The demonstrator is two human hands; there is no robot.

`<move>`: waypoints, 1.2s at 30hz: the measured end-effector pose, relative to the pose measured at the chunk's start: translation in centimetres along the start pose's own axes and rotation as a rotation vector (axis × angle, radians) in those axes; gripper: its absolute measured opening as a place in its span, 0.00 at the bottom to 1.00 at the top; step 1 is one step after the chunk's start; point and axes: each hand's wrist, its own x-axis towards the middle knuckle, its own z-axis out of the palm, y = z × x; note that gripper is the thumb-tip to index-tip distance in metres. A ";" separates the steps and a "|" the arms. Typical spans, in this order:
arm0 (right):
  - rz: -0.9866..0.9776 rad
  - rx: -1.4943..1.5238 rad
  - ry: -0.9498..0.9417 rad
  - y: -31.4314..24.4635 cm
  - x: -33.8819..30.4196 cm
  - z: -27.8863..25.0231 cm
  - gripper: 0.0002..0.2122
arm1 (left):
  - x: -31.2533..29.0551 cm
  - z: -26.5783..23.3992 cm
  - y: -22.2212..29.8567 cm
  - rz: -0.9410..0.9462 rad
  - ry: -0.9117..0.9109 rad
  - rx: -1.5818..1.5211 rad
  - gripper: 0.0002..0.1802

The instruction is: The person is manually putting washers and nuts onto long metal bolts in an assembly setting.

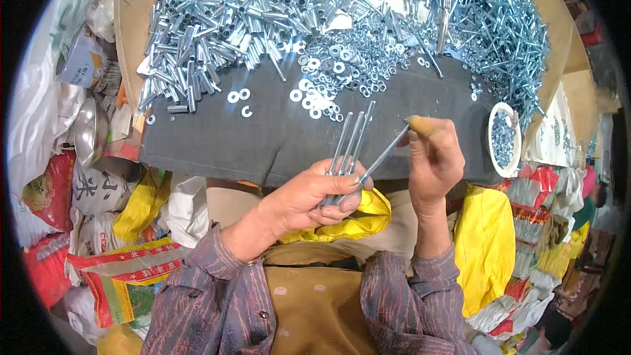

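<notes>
My left hand, closed, grips several slim metal rods near the table's front edge. Three of these rods stand up side by side from the fingers, their lower ends partly covered by the hand. Another metal rod slants from the left fingertips up to my right hand. The right fingers pinch its upper end, where a tan fingertip cover partly hides what is there. Beyond the hands, flat washers and small nuts lie loose on the dark table mat.
Short metal tubes are heaped at the back left, thin rods at the back right. A white oval dish of small metal parts sits at the right edge. Yellow cloth and printed sacks flank me.
</notes>
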 end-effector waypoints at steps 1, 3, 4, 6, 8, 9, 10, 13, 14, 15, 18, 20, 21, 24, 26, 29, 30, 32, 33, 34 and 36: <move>0.111 0.120 -0.018 -0.4 0.2 -0.1 0.07 | -0.3 0.3 0.5 -0.001 0.000 0.000 0.11; 0.219 0.191 -0.090 -0.5 0.0 -0.5 0.06 | -0.6 0.7 1.4 -0.004 0.061 0.128 0.11; 0.326 0.263 -0.161 -0.4 0.1 -0.6 0.07 | -0.7 0.7 1.5 0.034 0.118 0.224 0.12; 0.324 0.276 -0.276 -0.2 -0.1 -0.9 0.08 | -0.3 0.8 1.7 0.120 0.163 0.329 0.12; 0.332 0.303 -0.511 0.0 -0.2 -1.2 0.11 | -0.2 1.2 1.6 0.233 0.223 0.322 0.11; 0.331 0.298 -0.506 0.2 0.2 -1.3 0.11 | -0.2 1.2 1.7 0.230 0.218 0.325 0.11; 0.360 0.337 -0.278 0.5 1.0 -1.2 0.12 | -0.4 1.1 1.9 0.272 0.212 0.325 0.11; 0.279 -0.212 -0.002 5.8 4.4 -3.2 0.16 | -0.2 0.8 1.7 0.333 0.206 0.317 0.10; 0.217 -0.456 -0.007 8.8 5.4 -3.8 0.15 | 0.1 0.7 1.5 0.335 0.197 0.303 0.10; 0.153 -0.696 -0.015 11.4 6.0 -3.7 0.15 | 0.2 0.7 1.3 0.340 0.191 0.289 0.10; 0.025 -1.042 -0.142 13.5 6.2 -1.8 0.12 | 0.2 1.1 0.9 0.308 0.211 0.272 0.10; 0.031 -0.807 -0.201 12.2 6.6 -0.9 0.12 | 0.0 0.9 1.2 0.312 0.233 0.264 0.10; 0.042 -0.583 -0.258 11.6 6.6 -0.7 0.11 | -0.1 0.5 1.3 0.309 0.229 0.267 0.10; 0.022 -0.605 -0.049 13.0 7.9 -2.3 0.10 | -0.4 0.0 1.1 0.342 0.278 0.240 0.12; -0.003 -0.706 0.098 16.3 9.5 -4.1 0.11 | -0.5 -0.2 0.5 0.331 0.277 0.255 0.11; 0.038 -0.890 0.091 22.1 12.4 -6.3 0.14 | -0.4 -0.3 0.4 0.285 0.288 0.269 0.10; 0.005 -0.938 0.065 24.2 13.1 -6.7 0.15 | -0.2 -0.3 0.5 0.289 0.286 0.283 0.10; 0.086 -0.905 -0.022 25.3 14.2 -6.0 0.18 | 0.0 -0.4 0.8 0.316 0.288 0.292 0.11; 0.083 -0.906 -0.022 25.6 14.8 -6.0 0.18 | 0.1 -0.5 1.0 0.319 0.286 0.292 0.11; 0.107 -0.938 -0.014 25.9 15.5 -6.2 0.18 | 0.3 -0.5 1.2 0.309 0.273 0.267 0.11; 0.127 -1.027 0.011 26.0 15.9 -5.8 0.18 | 0.4 -0.7 1.5 0.299 0.261 0.243 0.11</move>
